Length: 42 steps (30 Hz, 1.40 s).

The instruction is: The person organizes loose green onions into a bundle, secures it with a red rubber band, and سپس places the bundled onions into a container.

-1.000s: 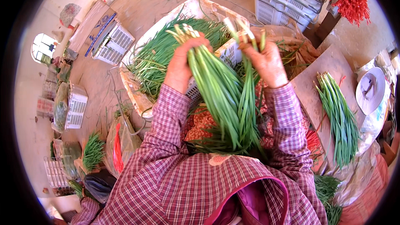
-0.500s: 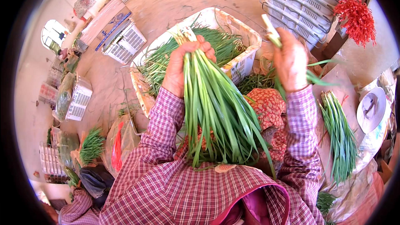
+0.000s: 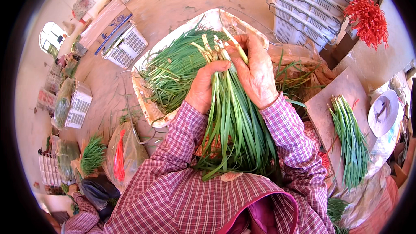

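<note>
My left hand (image 3: 203,84) is closed round a bunch of garlic chives (image 3: 238,121), just below its pale cut ends. The long green leaves hang down toward my lap. My right hand (image 3: 256,74) rests against the bunch's right side, its fingers curled over a few pale stalks (image 3: 235,45) that lean beside the other ends. How firmly each finger grips there is partly hidden. Behind both hands stands a white, stained plastic crate (image 3: 147,104), holding a heap of loose chives (image 3: 169,67).
On a board (image 3: 323,99) at the right lies another chive bundle (image 3: 351,141), near a pale hat (image 3: 385,112). Red ties (image 3: 368,19) hang at the upper right beside stacked white crates (image 3: 299,13). Red strips (image 3: 119,158) hang at left; another person's sleeve (image 3: 82,214) shows lower left.
My right hand has come left and down with its stalks, from apart to against the bunch. My left hand has shifted slightly right and lower, still holding the chives.
</note>
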Each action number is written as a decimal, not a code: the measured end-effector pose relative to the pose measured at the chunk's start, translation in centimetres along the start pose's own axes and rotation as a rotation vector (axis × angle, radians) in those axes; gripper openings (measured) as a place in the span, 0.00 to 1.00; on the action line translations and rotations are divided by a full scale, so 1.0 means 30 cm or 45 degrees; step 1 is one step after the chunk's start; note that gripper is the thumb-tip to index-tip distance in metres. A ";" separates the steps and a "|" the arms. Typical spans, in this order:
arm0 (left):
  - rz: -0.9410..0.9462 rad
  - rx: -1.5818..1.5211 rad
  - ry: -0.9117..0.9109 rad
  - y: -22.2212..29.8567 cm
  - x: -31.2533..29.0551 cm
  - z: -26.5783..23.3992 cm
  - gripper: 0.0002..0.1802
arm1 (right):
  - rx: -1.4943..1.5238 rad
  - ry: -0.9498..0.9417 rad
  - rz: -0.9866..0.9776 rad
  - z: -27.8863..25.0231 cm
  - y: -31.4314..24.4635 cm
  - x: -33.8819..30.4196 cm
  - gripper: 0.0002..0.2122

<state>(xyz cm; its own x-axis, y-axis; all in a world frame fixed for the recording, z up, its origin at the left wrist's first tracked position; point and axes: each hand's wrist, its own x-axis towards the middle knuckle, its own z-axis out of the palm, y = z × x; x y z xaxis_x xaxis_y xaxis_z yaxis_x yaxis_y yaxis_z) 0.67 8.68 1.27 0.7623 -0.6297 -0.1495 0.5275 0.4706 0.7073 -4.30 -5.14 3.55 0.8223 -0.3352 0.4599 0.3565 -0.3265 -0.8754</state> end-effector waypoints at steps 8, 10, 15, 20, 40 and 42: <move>-0.064 0.150 -0.134 -0.025 0.012 0.021 0.26 | -0.554 0.085 -0.743 -0.072 -0.043 0.124 0.29; 0.036 0.393 -0.064 -0.013 0.001 0.043 0.21 | -0.349 -0.175 -0.759 -0.076 -0.069 0.148 0.24; -0.076 0.025 -0.282 -0.026 -0.001 0.057 0.16 | -0.502 -0.350 -0.991 -0.054 -0.038 0.161 0.19; -0.198 0.125 -0.291 -0.047 0.036 -0.027 0.21 | -0.616 -0.687 -0.900 -0.071 -0.025 0.183 0.15; 0.535 0.824 -0.137 0.061 0.024 0.154 0.18 | 0.262 -0.404 -0.310 -0.152 -0.012 0.106 0.41; 0.431 0.429 -0.441 0.264 0.117 0.098 0.14 | 0.223 -0.451 -0.344 -0.141 -0.024 0.085 0.46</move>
<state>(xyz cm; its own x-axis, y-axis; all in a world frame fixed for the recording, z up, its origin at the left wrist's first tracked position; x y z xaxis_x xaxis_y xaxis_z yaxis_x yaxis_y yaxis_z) 6.42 8.36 8.37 0.6709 -0.6703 0.3173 0.0846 0.4942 0.8652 -4.34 -9.48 5.99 0.7795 0.0727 0.6221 0.6227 -0.1964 -0.7574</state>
